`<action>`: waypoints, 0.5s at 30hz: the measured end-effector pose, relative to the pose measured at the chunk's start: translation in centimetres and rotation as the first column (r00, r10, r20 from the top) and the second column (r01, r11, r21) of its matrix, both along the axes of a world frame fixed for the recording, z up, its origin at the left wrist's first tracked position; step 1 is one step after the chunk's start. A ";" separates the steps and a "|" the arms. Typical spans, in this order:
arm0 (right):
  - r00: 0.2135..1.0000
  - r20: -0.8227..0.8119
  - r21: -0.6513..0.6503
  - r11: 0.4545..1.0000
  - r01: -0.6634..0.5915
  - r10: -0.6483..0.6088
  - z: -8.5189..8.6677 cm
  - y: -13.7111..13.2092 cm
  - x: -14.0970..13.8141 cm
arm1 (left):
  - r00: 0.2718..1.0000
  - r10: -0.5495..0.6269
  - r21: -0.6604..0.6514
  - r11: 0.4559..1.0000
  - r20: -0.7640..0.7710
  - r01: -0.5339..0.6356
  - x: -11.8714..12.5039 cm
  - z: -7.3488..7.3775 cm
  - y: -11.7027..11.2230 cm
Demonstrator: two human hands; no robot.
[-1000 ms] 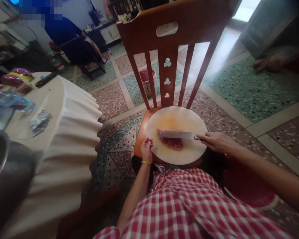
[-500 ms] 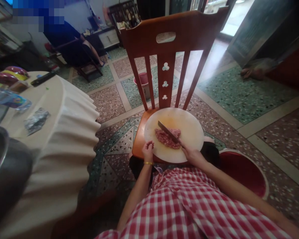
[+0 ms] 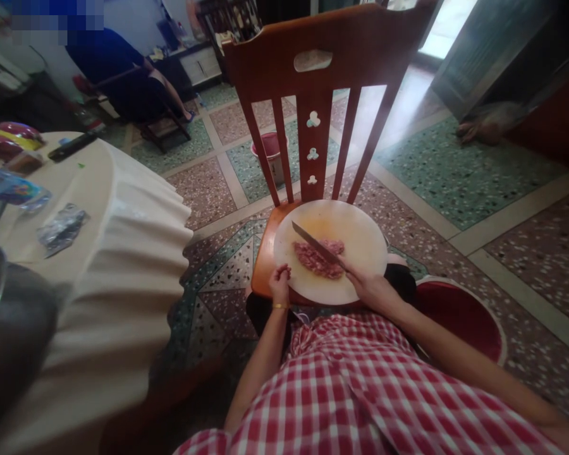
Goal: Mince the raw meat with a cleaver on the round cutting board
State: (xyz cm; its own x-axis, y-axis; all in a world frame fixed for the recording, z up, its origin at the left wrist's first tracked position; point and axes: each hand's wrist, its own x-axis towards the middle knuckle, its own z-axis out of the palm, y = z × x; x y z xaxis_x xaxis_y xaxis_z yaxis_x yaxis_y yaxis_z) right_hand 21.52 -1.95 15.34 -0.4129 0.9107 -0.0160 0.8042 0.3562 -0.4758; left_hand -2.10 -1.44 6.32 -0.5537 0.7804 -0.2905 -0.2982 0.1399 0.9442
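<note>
My right hand [image 3: 367,287] is wrapped round the handle of a kitchen knife [image 3: 317,241]. Its blade slants up to the left over a mound of minced meat [image 3: 308,258]. Whether the edge touches the meat I cannot tell. The meat lies on a round, pale chopping board [image 3: 365,246], which rests on the seat of a wooden chair [image 3: 264,259]. At the board's left edge is my left hand [image 3: 279,284], its fingers curled closed. Reddish specks show near those fingertips, but what they hold, if anything, is too small to make out.
On the left stands a cloth-covered table [image 3: 95,189] with a metal pot [image 3: 23,316], a plastic bottle [image 3: 14,186] and a crumpled foil packet [image 3: 62,229]. A red basin [image 3: 459,322] lies right of the chair. Behind it is a bucket [image 3: 271,155]. A person [image 3: 109,60] sits farther back.
The knife has lifted slightly, its tip now farther up and left across the meat. My left hand stays at the board's edge. The whole view has shifted a little.
</note>
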 end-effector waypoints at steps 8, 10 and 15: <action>0.996 0.091 -0.055 0.998 -0.004 0.009 -1.3 -0.4 -0.6 | 0.999 -0.003 0.009 1.000 0.034 0.003 0.1 -0.4 -0.1; 0.997 0.077 -0.078 0.997 0.005 0.001 -1.1 -0.3 -0.5 | 1.000 -0.009 0.012 1.000 0.024 0.009 0.0 -0.3 -0.1; 0.991 -0.135 0.143 0.990 0.000 0.020 0.4 -0.1 -1.1 | 1.000 0.008 0.021 1.000 0.022 -0.008 -0.1 -0.4 0.0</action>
